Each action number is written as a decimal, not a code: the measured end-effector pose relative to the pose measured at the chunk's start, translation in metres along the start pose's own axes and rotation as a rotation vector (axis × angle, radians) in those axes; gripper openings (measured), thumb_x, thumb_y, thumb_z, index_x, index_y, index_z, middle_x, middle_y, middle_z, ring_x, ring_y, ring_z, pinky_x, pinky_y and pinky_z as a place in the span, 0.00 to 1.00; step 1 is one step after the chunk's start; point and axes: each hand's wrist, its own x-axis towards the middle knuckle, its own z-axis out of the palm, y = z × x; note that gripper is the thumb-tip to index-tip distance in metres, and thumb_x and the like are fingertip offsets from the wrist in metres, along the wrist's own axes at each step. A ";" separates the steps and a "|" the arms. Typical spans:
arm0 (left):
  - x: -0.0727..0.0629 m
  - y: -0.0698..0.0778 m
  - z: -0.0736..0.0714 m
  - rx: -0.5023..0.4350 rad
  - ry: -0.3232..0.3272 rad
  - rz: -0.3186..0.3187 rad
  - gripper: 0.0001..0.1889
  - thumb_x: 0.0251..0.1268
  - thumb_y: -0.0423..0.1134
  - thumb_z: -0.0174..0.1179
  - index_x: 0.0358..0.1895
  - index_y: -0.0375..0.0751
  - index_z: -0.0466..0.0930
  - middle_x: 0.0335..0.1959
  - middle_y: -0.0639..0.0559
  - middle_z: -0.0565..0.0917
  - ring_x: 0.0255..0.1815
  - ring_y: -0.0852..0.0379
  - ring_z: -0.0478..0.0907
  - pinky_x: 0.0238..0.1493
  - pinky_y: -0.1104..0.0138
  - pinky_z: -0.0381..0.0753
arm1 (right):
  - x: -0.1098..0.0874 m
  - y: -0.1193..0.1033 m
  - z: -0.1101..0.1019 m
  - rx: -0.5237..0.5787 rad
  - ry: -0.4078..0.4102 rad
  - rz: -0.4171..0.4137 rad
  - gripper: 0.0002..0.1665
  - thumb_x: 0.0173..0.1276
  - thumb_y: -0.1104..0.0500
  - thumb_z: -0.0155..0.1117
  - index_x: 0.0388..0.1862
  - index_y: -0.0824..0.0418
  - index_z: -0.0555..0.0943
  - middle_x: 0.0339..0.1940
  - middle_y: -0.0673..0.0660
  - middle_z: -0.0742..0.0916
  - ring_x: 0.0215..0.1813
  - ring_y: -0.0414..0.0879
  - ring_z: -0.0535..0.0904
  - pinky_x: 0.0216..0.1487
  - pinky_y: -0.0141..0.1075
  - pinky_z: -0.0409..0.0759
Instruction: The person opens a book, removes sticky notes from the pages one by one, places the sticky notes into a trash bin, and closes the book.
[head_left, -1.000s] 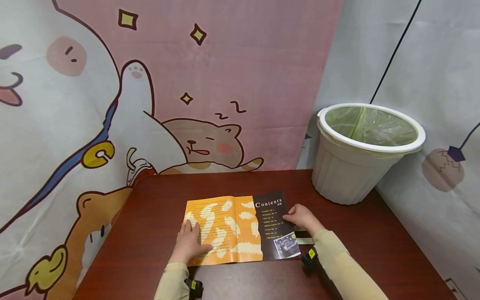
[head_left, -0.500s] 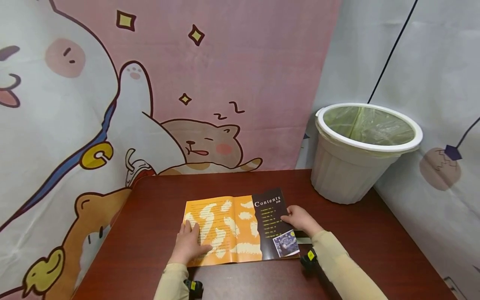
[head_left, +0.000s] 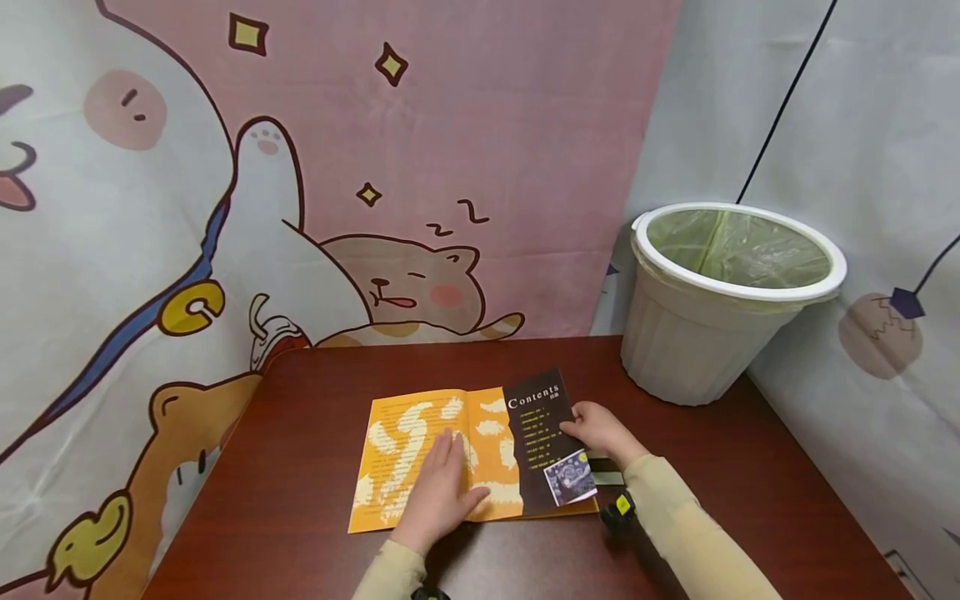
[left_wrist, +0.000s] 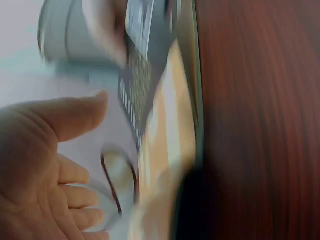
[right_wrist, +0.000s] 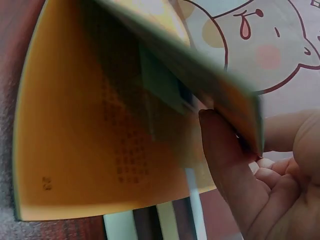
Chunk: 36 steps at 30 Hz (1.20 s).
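Observation:
An open magazine [head_left: 491, 450] lies on the table, its left page orange with pale patches. A dark strip headed "Contents" [head_left: 536, 442] runs down its right side. My right hand [head_left: 603, 433] pinches the outer edge of the right-hand pages between thumb and fingers. In the right wrist view, these pages are raised over an orange page [right_wrist: 65, 125] numbered 23. My left hand [head_left: 438, 496] is over the left page near the fold, fingers extended. In the left wrist view, its thumb [left_wrist: 80, 115] stands apart from the fingers, with no page between them.
A white bin [head_left: 690, 342] with a yellowish liner stands at the table's back right. Pale and dark stripes [right_wrist: 145, 220] show beyond the magazine's edge near my right hand. Cartoon-printed cloth [head_left: 562, 167] hangs behind the reddish-brown table [head_left: 300, 450].
My left hand has moved right, from the left page's outer side toward the fold. The Contents page has risen and shifted slightly left, still pinched by my right hand.

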 end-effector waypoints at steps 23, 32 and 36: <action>0.023 0.101 0.058 0.227 0.072 0.168 0.46 0.52 0.53 0.73 0.70 0.30 0.66 0.70 0.34 0.69 0.70 0.45 0.68 0.64 0.59 0.72 | 0.000 -0.020 -0.009 0.049 -0.044 -0.067 0.10 0.70 0.63 0.60 0.33 0.70 0.79 0.24 0.55 0.84 0.25 0.44 0.80 0.33 0.39 0.81; 0.024 0.110 0.063 0.283 0.200 0.084 0.27 0.56 0.42 0.69 0.58 0.31 0.80 0.53 0.39 0.84 0.49 0.51 0.84 0.38 0.62 0.85 | 0.002 -0.028 -0.009 0.143 -0.079 -0.027 0.10 0.73 0.63 0.57 0.33 0.70 0.74 0.29 0.59 0.84 0.28 0.47 0.83 0.33 0.44 0.85; 0.025 0.107 0.063 0.254 0.236 0.055 0.24 0.56 0.38 0.68 0.56 0.31 0.82 0.49 0.42 0.86 0.38 0.53 0.86 0.27 0.64 0.83 | 0.007 -0.036 -0.010 0.123 -0.104 -0.019 0.11 0.74 0.62 0.57 0.33 0.68 0.72 0.30 0.61 0.82 0.27 0.48 0.81 0.35 0.48 0.86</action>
